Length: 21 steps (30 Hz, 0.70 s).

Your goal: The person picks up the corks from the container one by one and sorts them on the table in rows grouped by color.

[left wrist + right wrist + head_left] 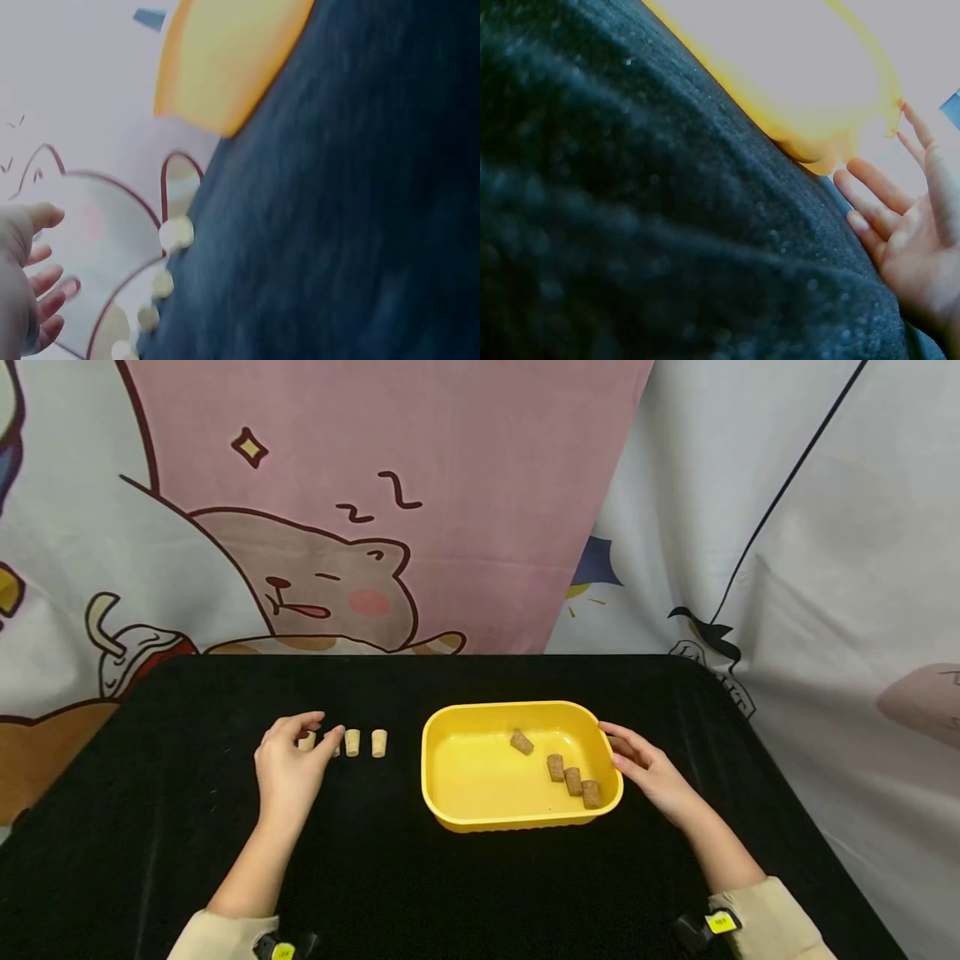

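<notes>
My left hand (291,766) hovers over a row of light cork stoppers (378,743) on the black cloth, its thumb and fingers apart with nothing pinched between them. Some of these stoppers are partly hidden behind the hand; the left wrist view shows the row of pale stoppers (163,283) away from the fingers. A yellow plastic tray (480,822) stands right of the row. Several darker brown stoppers (555,767) lie inside it, mostly toward its right end. At the tray's right rim, my right hand (651,774) rests its extended fingertips against the outside.
Black cloth (360,877) covers the table. Behind its far edge hangs a printed curtain (480,527) with a sleeping cartoon bear. Both sleeves carry dark wrist devices with yellow labels (722,922).
</notes>
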### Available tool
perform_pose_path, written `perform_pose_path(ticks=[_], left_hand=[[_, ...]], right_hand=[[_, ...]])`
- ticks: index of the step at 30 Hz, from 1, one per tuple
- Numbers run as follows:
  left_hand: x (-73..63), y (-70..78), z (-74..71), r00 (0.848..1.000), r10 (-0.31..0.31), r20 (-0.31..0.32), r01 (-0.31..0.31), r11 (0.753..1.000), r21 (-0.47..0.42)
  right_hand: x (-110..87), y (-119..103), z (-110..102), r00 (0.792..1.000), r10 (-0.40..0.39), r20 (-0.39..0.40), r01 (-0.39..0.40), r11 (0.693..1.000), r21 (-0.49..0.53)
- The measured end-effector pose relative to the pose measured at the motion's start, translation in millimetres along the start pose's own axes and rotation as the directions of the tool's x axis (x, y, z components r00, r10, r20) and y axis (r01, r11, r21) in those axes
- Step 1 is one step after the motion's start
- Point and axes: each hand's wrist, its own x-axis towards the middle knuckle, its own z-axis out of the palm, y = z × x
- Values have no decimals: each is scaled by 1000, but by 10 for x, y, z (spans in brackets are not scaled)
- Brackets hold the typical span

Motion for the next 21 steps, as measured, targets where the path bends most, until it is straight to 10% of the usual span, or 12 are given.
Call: perform_pose_path(ticks=[10,21], left_hand=[[-205,483,104,990,82,116,-57,977,-206],[-449,1039,363,921,207,330,-122,958,-259]], right_hand=[[-4,-16,-2,1000,6,-2,-6,1000,1],[-11,-22,5,1000,16,-14,-16,1000,-8]])
